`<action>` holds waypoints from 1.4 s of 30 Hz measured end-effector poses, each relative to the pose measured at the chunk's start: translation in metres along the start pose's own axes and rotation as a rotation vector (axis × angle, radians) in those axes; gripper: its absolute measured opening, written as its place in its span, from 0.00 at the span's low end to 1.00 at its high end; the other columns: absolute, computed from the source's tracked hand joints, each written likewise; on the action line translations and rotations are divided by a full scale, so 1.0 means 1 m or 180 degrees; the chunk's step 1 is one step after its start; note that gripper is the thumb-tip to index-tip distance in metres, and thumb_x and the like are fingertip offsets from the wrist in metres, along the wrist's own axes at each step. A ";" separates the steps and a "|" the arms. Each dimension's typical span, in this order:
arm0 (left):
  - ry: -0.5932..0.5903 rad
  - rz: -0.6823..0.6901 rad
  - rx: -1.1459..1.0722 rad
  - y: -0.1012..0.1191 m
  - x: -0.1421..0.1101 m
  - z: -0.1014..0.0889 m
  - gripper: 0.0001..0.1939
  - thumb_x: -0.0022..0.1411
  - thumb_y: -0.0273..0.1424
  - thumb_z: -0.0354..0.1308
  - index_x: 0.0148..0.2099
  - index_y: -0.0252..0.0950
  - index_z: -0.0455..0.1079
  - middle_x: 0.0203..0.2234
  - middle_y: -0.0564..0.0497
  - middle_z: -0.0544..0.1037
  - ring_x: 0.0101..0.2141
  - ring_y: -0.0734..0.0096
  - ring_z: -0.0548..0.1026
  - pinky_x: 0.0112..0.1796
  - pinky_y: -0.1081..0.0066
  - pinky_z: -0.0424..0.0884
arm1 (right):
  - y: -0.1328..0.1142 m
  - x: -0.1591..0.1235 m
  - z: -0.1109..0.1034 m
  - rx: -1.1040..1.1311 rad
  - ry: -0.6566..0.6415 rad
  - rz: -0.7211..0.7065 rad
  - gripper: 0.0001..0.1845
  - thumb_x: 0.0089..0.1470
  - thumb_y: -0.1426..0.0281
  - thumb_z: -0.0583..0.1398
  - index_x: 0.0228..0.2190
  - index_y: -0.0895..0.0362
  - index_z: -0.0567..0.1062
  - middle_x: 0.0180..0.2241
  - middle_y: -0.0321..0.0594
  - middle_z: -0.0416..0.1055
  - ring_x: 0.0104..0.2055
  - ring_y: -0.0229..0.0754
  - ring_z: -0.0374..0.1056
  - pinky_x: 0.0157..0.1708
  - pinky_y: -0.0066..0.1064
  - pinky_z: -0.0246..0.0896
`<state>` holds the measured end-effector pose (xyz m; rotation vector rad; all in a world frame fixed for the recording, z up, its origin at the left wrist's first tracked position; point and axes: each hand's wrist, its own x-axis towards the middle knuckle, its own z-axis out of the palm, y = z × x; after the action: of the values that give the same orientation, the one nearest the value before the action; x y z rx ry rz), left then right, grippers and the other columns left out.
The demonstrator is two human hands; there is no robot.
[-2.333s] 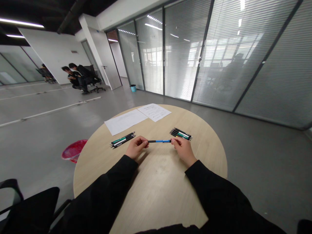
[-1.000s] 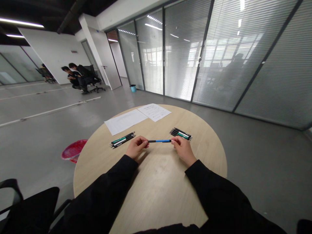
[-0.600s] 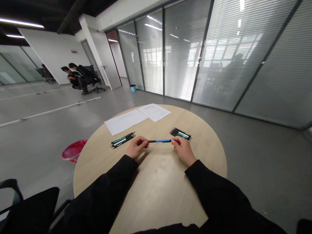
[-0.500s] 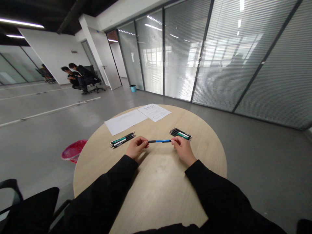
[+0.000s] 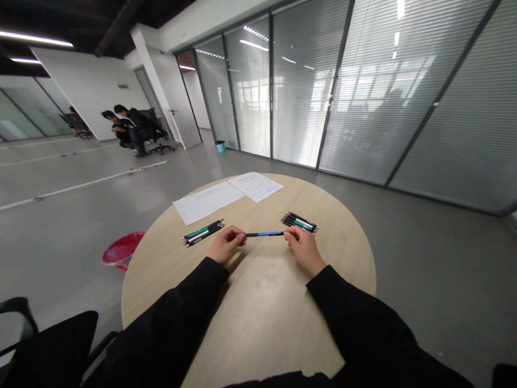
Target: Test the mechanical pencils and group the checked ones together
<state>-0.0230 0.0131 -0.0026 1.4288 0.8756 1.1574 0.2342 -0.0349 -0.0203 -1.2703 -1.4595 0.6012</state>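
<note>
Blue pen (image 5: 264, 234), held level between left hand (image 5: 226, 244) and right hand (image 5: 305, 249)

Fingertips pinching both ends, above round wooden table (image 5: 262, 318); left pen bundle (image 5: 203, 233) and right pen bundle (image 5: 299, 222) lying just beyond the hands, paper sheets (image 5: 255, 186) near far edge.

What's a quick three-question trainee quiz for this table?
1. True or false: the left hand and right hand both hold the blue pen.
2. Fill in: ___ sheets of paper lie on the table.
3. Where do the pen bunches lie? A) either side of the blue pen; B) on the sheets of paper.

Key: 1 true; 2 two; 3 A.
</note>
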 end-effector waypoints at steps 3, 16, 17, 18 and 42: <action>0.0000 0.0007 -0.0002 0.000 0.000 0.000 0.15 0.51 0.39 0.69 0.32 0.33 0.70 0.21 0.52 0.76 0.24 0.74 0.72 0.28 0.72 0.67 | 0.000 0.000 0.000 -0.0007 -0.0009 -0.0018 0.11 0.58 0.63 0.56 0.32 0.57 0.75 0.25 0.37 0.71 0.27 0.40 0.66 0.29 0.30 0.61; 0.0026 -0.0055 0.0077 0.005 0.000 0.001 0.18 0.49 0.40 0.70 0.31 0.32 0.70 0.21 0.52 0.76 0.24 0.74 0.72 0.29 0.72 0.68 | -0.001 0.001 0.000 0.0010 -0.0019 -0.0052 0.11 0.58 0.63 0.56 0.30 0.57 0.73 0.25 0.36 0.70 0.25 0.39 0.64 0.27 0.29 0.58; 0.0034 -0.0059 0.0086 0.005 -0.001 0.001 0.17 0.50 0.40 0.70 0.31 0.32 0.70 0.22 0.52 0.76 0.24 0.73 0.73 0.29 0.71 0.68 | -0.001 0.001 0.000 0.0003 -0.0011 -0.0060 0.11 0.58 0.63 0.56 0.30 0.56 0.73 0.24 0.36 0.70 0.25 0.39 0.64 0.27 0.29 0.57; 0.0039 -0.0059 0.0091 0.005 -0.001 0.001 0.17 0.50 0.40 0.70 0.32 0.32 0.70 0.22 0.52 0.76 0.24 0.73 0.73 0.29 0.71 0.68 | -0.001 0.001 0.000 -0.0005 -0.0004 -0.0069 0.11 0.58 0.63 0.56 0.30 0.56 0.73 0.24 0.36 0.70 0.25 0.39 0.64 0.27 0.29 0.57; -0.0048 0.0062 0.0103 0.003 -0.001 0.001 0.16 0.52 0.40 0.69 0.32 0.33 0.70 0.21 0.52 0.75 0.24 0.74 0.71 0.28 0.72 0.67 | 0.000 0.002 0.000 0.0010 0.0019 -0.0090 0.13 0.59 0.61 0.55 0.30 0.56 0.72 0.21 0.33 0.65 0.24 0.38 0.62 0.26 0.29 0.55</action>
<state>-0.0227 0.0112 0.0005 1.4735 0.8753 1.1503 0.2344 -0.0335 -0.0196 -1.2459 -1.4686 0.5801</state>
